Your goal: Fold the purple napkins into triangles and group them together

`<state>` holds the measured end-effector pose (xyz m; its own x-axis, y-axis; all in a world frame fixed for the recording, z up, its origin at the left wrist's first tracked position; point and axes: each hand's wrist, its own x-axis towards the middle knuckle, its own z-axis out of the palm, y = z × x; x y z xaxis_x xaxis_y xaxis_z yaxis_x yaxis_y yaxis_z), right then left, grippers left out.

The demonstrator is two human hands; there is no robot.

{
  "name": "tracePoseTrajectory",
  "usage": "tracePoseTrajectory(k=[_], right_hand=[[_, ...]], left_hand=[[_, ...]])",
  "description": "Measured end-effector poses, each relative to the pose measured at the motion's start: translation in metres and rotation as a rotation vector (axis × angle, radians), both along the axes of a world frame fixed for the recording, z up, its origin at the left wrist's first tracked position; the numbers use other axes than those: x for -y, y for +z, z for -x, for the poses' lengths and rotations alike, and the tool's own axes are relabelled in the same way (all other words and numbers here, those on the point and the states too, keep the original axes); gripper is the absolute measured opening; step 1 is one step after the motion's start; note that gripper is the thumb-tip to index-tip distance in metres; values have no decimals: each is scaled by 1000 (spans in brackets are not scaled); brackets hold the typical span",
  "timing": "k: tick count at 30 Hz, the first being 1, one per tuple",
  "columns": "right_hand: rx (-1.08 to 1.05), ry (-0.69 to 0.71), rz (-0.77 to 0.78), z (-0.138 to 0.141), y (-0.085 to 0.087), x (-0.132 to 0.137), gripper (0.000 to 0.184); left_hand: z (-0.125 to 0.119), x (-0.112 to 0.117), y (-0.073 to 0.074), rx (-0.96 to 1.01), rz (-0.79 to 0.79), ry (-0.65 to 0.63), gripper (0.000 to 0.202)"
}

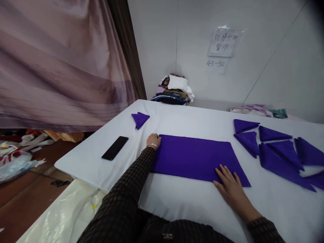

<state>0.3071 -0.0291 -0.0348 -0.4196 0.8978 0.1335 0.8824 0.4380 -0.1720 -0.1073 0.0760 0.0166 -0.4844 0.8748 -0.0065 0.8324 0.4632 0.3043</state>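
Note:
A purple cloth [194,156], folded into a long rectangle, lies flat on the white table [177,118]. My left hand [153,140] is curled at the cloth's far left corner, fingers closed on its edge. My right hand [231,185] lies flat with fingers stretched out on the cloth's near right corner, pressing it down. Both arms wear dark checked sleeves.
Several purple cloths folded into triangles [275,148] lie at the right. One more folded triangle [140,119] sits at the far left, near a black phone [115,147]. A pile of mixed fabrics [174,89] stands against the wall. A curtain [63,64] hangs at the left.

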Motion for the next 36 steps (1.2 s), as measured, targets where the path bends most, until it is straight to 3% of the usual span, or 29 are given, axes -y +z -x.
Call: tracePoseTrajectory(k=[3, 6, 11, 13, 16, 20, 22, 25, 30, 33, 36], right_hand=[[-16, -3, 60, 1, 10, 0, 56], [-45, -3, 144, 7, 30, -3, 58], [-103, 92, 168, 42, 72, -21, 62], [-118, 177, 176, 66, 82, -31, 65], [-125, 284, 177, 103, 84, -47, 70], [-112, 296, 219, 131, 68, -73, 73], [-97, 248, 242, 126, 58, -89, 74], [-59, 121, 221, 89, 46, -115, 71], [0, -319, 173, 1, 34, -146, 70], [22, -388, 178, -27, 34, -152, 69], [16, -401, 198, -25, 40, -148, 70]], left_hand=[[-1, 4, 7, -23, -9, -8, 25], [-12, 13, 15, -65, -72, -71, 35], [-53, 38, 11, -148, -151, -514, 47], [-68, 46, 4, -187, -88, -590, 55], [-78, 48, -6, -239, 19, -568, 62], [-76, 45, -16, -276, 62, -542, 64], [-75, 44, -17, -289, 54, -543, 65], [-75, 45, -16, -285, 50, -540, 65], [-75, 45, -17, -281, 33, -547, 63], [-73, 43, -19, -277, 37, -548, 64], [-73, 44, -19, -278, 48, -547, 64]])
